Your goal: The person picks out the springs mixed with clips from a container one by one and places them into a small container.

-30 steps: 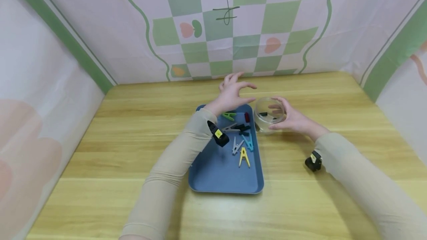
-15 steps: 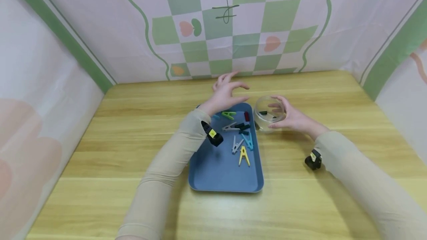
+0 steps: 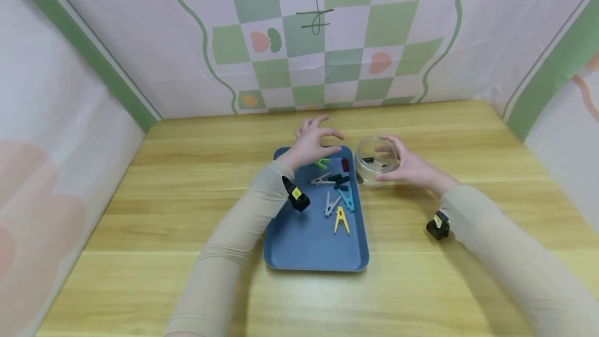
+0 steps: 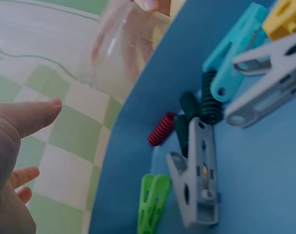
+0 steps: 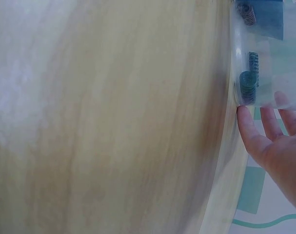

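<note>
My left hand point(image 3: 310, 145) hovers over the far end of a blue tray point(image 3: 313, 251), thumb and fingers apart and holding nothing. Clothespins lie in the tray: green point(image 4: 152, 200), yellow point(image 3: 341, 218), light blue point(image 3: 348, 201) and two grey ones, one point(image 4: 201, 180) nearer the green. Beside them are a red spring-like coil point(image 4: 161, 129) and several dark green coils point(image 4: 211, 100). My right hand point(image 3: 408, 165) grips a clear round jar point(image 3: 367, 177) just right of the tray, fingers and thumb curved round its side. Inside the jar, dark coils point(image 5: 247, 88) show through the wall.
The tray stands on a wooden table point(image 3: 196, 181). A patterned cloth backdrop point(image 3: 304, 46) rises behind the table's far edge, with cloth at both sides. A black wrist camera point(image 3: 298, 199) on the left arm overhangs the tray.
My left hand has moved left, away from the jar, and slightly back toward me. The right hand and the jar stay in place.
</note>
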